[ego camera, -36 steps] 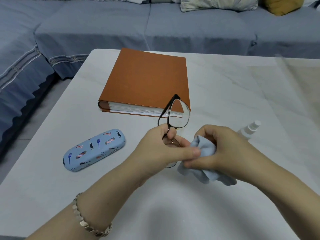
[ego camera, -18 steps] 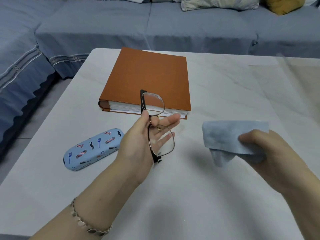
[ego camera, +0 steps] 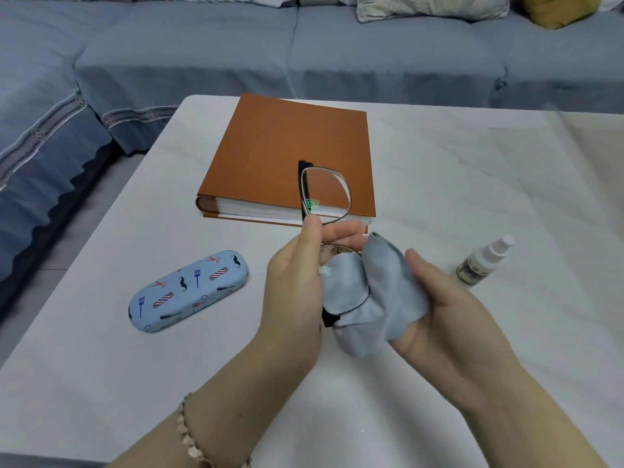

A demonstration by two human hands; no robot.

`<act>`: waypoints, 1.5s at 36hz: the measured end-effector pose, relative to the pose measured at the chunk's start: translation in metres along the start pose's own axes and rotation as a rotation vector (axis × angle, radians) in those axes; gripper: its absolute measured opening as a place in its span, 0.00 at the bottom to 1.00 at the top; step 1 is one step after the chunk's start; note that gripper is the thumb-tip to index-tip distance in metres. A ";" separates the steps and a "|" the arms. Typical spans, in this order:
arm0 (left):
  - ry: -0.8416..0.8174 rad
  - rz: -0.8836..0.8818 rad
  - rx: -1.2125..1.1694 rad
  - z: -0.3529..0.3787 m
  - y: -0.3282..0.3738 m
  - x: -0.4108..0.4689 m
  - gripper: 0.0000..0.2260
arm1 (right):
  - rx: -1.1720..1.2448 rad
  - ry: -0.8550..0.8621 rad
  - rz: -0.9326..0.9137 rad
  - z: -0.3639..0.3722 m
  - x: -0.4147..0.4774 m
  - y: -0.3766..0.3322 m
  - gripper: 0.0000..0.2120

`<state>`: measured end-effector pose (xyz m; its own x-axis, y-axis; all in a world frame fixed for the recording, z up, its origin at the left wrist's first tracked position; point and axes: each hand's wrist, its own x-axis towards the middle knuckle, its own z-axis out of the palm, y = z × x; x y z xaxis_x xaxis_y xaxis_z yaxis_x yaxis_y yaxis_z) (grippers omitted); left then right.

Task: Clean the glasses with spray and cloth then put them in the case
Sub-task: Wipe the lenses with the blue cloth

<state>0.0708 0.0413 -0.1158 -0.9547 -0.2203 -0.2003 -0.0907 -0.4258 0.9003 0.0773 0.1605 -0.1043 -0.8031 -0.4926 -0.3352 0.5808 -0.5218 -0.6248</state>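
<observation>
Sofa cushions in blue-grey fabric [ego camera: 388, 62] fill the far side, with a patterned pillow [ego camera: 432, 6] and a mustard-yellow pillow [ego camera: 560, 8] along the top edge. Nearer, the pale marbled counter [ego camera: 456, 170] carries everything else. A thick orange-brown hardcover book [ego camera: 270, 153] lies flat at its far middle, page edges facing the person. The left hand [ego camera: 293, 285], with a beaded bracelet [ego camera: 189, 434] on its wrist, pinches the thin dark-rimmed glasses [ego camera: 326, 194] at the bridge between thumb and fingers, holding them on end above the counter: one lens stands clear above the hand in front of the book, the other lens is down between both hands. The right hand [ego camera: 449, 312] is closed on a crumpled light blue-grey cleaning cloth [ego camera: 381, 298], which is pressed around that lower lens, so both hands meet at the glasses. To the left, a light blue oval glasses case printed with moustaches, combs and barber poles [ego camera: 189, 290] lies shut on the counter, well apart from the hands. Just beyond the right hand stands a small white spray bottle with a dark label [ego camera: 483, 261], tilted in this view.
</observation>
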 end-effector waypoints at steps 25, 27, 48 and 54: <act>-0.079 -0.077 -0.016 0.007 -0.011 -0.015 0.19 | -0.379 0.352 -0.005 0.016 0.013 0.034 0.19; -0.083 -0.169 -0.083 0.007 -0.008 -0.013 0.19 | -0.411 0.365 -0.051 0.016 0.014 0.035 0.12; -0.095 -0.119 -0.106 0.009 -0.011 -0.009 0.23 | -0.513 0.360 -0.084 0.013 0.003 0.018 0.24; -0.053 -0.088 -0.052 0.007 -0.009 -0.013 0.21 | -0.395 0.346 -0.037 0.014 0.008 0.019 0.20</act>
<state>0.0819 0.0544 -0.1188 -0.9573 -0.1343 -0.2560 -0.1614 -0.4864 0.8587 0.0837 0.1369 -0.1085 -0.8578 -0.1853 -0.4794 0.5105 -0.1989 -0.8366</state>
